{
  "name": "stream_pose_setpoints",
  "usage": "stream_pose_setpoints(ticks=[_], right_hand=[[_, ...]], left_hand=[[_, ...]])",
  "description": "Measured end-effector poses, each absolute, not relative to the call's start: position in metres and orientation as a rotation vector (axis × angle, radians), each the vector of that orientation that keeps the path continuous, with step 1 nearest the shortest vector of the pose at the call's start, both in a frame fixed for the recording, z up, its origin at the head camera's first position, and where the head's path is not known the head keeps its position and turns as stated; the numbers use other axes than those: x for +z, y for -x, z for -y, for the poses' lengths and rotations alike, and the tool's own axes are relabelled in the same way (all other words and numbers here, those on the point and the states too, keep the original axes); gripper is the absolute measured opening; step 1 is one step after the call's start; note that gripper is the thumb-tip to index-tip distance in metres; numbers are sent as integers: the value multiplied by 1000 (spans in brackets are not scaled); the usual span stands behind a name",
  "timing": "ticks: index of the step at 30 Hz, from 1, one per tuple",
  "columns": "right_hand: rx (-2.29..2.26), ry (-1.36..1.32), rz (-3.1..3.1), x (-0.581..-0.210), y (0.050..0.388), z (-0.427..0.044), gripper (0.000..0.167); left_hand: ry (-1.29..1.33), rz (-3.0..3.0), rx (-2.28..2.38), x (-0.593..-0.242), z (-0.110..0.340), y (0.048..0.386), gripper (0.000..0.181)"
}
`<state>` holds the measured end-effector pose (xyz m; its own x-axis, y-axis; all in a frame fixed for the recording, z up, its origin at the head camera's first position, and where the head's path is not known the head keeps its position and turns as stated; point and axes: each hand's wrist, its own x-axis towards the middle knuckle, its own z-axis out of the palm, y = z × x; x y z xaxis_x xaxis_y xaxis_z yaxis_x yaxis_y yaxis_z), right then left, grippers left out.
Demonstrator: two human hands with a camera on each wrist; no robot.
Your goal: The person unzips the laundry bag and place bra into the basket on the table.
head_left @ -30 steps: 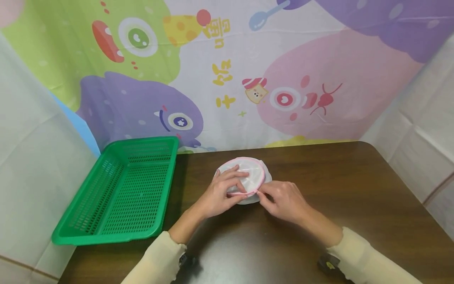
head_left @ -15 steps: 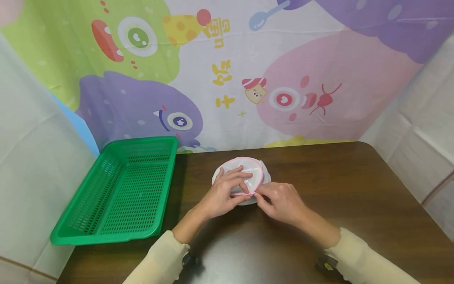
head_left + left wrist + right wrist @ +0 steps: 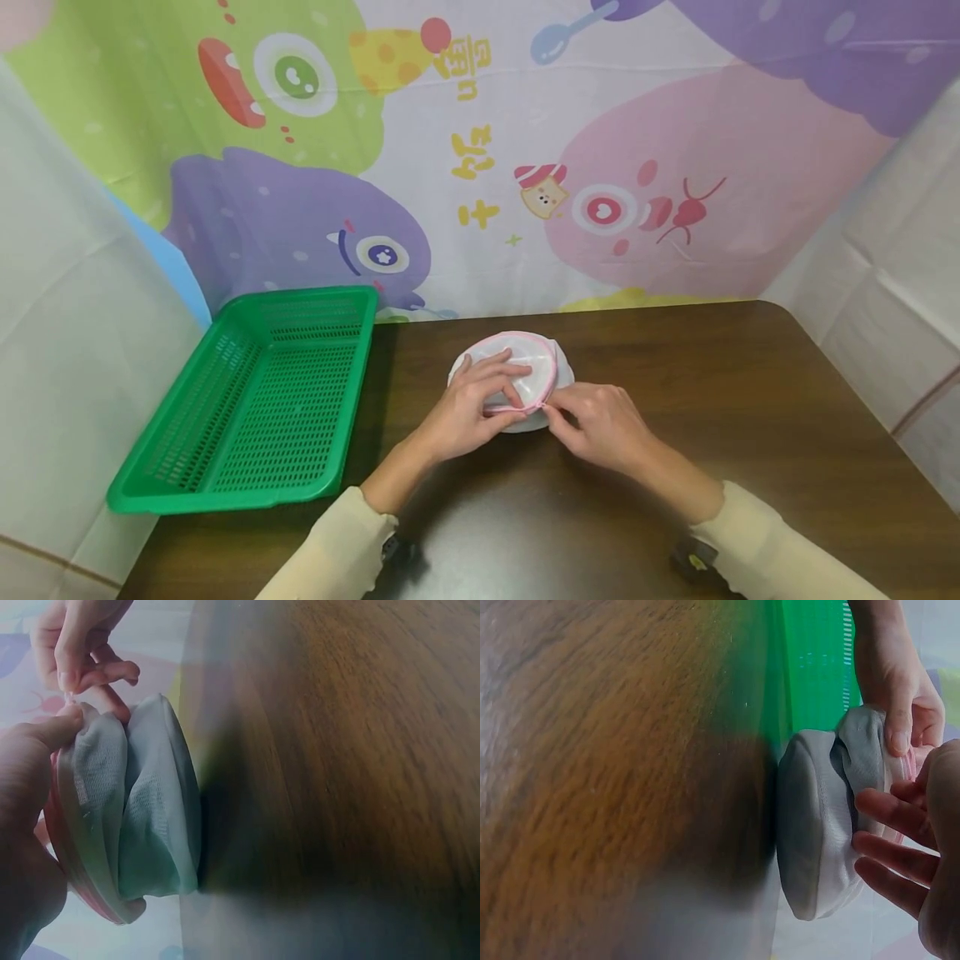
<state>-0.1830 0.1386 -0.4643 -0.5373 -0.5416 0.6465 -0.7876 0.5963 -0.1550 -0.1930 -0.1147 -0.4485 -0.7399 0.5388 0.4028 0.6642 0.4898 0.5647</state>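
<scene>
A round white mesh laundry bag point(image 3: 537, 377) with a pink zipper point(image 3: 555, 367) around its top sits on the dark wooden table. My left hand point(image 3: 471, 408) lies over its top with fingers spread, thumb and index finger pinching the zippered rim near the front. Just right of that thumb, my right hand point(image 3: 596, 423) pinches the small zipper pull at the front right. From the left wrist view, the soft mesh side point(image 3: 154, 810) looks creased and slumped. In the right wrist view, the other right fingers point(image 3: 896, 859) extend against the bag's side. The bag's inside is hidden.
A green perforated plastic basket point(image 3: 277, 417) stands on the table at the left. Behind the table point(image 3: 750, 375) hangs a cartoon-printed cloth point(image 3: 480, 275), with pale curtains at both sides. A dark wrist device shows under each sleeve.
The right hand and zipper pull shifted slightly left half a second ago, then slightly back right now. The left hand keeps its hold on the bag's rim.
</scene>
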Motion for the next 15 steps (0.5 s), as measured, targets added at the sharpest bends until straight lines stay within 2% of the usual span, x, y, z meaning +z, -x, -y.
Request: stream_pose_setpoints(ticks=[15], right_hand=[[577, -1080, 2234, -465, 181, -133, 13]], left_hand=[[1035, 2573, -1081, -449, 107, 193, 20]])
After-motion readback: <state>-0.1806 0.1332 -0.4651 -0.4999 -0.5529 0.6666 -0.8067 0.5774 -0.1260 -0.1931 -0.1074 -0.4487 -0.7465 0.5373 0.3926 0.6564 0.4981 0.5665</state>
